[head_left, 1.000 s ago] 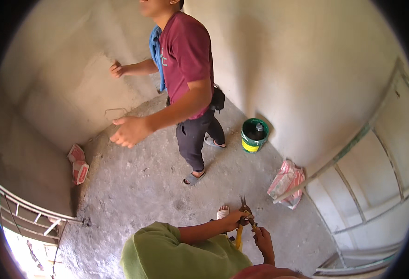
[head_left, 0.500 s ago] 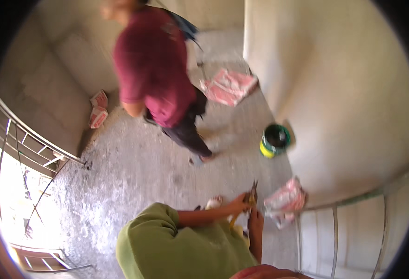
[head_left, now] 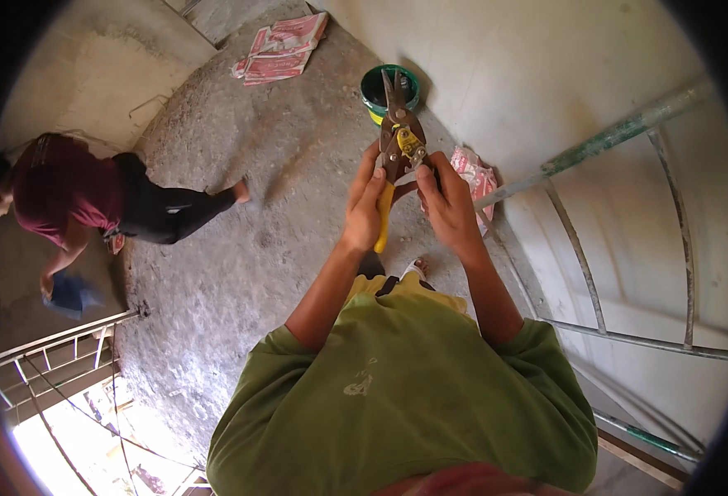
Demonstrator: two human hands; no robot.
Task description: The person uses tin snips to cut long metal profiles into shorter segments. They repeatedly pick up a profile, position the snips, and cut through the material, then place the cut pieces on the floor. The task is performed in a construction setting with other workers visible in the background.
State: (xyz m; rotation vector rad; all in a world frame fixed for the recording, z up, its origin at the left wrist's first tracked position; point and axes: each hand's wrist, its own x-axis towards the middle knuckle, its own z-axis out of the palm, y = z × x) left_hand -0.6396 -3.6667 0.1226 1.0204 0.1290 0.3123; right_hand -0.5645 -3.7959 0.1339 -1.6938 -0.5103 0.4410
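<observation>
Both my hands hold a pair of tin snips (head_left: pixel 398 139) up in front of my chest, jaws pointing away from me and slightly apart. My left hand (head_left: pixel 364 207) wraps the yellow handle on the left side. On the right side, the fingers of my right hand (head_left: pixel 448 205) close round the other handle, thumb near the pivot hardware; much of that handle is hidden. Beyond the jaws, on the floor, stands a green bucket (head_left: pixel 416 88) with a yellow band; the tips overlap it in view.
Metal scaffold frames stand at right, with a green-stained pipe (head_left: pixel 612 136), and at lower left (head_left: pixel 58 335), beside a bright opening. Crumpled pink-and-white sacks lie near the wall (head_left: pixel 478 175) and farther off (head_left: pixel 285 50). At left, a co-worker in maroon (head_left: pixel 54 182) bends, holding something blue (head_left: pixel 73 296).
My view has swung right and down. The snips, held lower right before, are now raised in the middle between both hands. The co-worker has gone from standing to bending at the left.
</observation>
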